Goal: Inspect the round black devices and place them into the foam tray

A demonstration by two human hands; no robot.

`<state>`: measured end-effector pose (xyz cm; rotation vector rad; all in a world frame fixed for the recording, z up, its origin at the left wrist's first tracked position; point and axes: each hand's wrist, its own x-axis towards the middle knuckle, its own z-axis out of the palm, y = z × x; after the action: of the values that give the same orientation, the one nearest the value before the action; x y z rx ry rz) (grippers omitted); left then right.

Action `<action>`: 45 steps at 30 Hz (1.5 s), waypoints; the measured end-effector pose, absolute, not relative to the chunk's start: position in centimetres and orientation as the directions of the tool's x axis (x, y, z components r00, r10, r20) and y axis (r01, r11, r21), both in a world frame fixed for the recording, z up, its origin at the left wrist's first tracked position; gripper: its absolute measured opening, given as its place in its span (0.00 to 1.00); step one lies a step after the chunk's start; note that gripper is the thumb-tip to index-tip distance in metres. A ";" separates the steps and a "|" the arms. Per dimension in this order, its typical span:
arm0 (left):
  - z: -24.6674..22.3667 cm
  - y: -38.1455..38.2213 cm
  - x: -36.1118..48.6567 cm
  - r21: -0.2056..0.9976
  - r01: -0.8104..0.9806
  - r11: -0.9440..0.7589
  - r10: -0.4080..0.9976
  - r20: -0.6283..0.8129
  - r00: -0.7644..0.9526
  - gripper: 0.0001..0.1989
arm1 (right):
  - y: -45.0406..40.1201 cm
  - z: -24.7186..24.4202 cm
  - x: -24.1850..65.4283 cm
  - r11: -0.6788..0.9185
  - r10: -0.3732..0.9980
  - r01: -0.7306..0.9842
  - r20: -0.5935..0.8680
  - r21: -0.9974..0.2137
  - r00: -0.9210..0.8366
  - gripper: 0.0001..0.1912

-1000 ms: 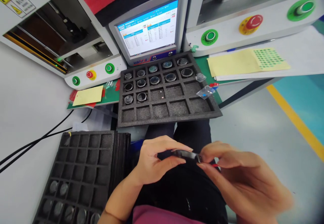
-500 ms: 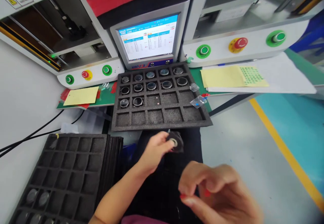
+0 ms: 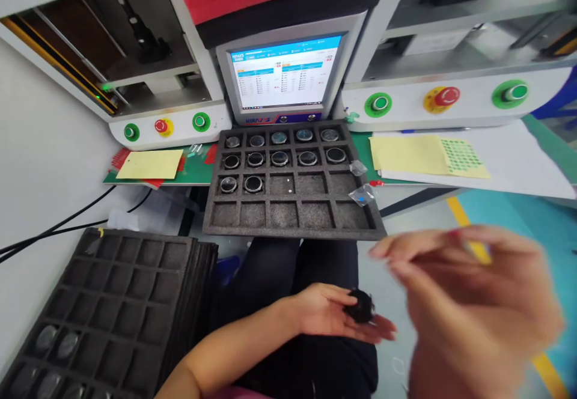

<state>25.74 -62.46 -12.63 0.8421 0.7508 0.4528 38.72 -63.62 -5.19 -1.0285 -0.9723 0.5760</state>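
Observation:
My left hand (image 3: 322,312) is over my lap, palm partly up, with its thumb and fingers around a round black watch part (image 3: 362,306). The fine detail of this part is too dark to make out. Closer to the camera, my right hand (image 3: 478,303) is raised on the right and blurred by motion. Its thumb and fingertips are pinched together, and whatever is between them cannot be made out. Beyond both hands, a black foam tray (image 3: 300,231) has round watch bodies (image 3: 279,158) in several of its pockets.
Stacked foam trays (image 3: 135,303) stand low at left, some pockets with round pieces. Behind the front tray are a monitor (image 3: 286,77) and two machines with buttons (image 3: 378,104). Small plastic bags (image 3: 363,194) lie on the tray's right edge. Yellow paper (image 3: 408,155) lies on the bench.
My left hand has moved right and toward me with the watch part, which now shows a plain dark side. My right hand has moved right and up, still pinched. The view has shifted slightly.

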 end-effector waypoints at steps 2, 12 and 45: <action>-12.5 -62.3 25.2 0.766 -0.072 0.639 0.593 -0.431 0.680 0.20 | -61.5 -7.0 42.3 0.303 0.697 0.081 0.279 -0.949 0.660 0.21; -9.9 -60.4 23.4 0.688 -0.216 0.693 0.645 -0.457 0.612 0.24 | -55.4 -12.4 46.7 0.001 0.664 0.028 0.021 -1.000 0.747 0.19; -8.4 -63.9 25.6 0.727 -0.585 0.360 0.894 -0.090 0.439 0.18 | -65.4 -8.6 32.7 0.327 0.571 -0.285 -0.051 -0.901 0.819 0.25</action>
<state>25.60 -63.85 -8.40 0.6796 0.5287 1.0117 32.70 -65.36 -8.55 -1.1040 -0.2982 0.5713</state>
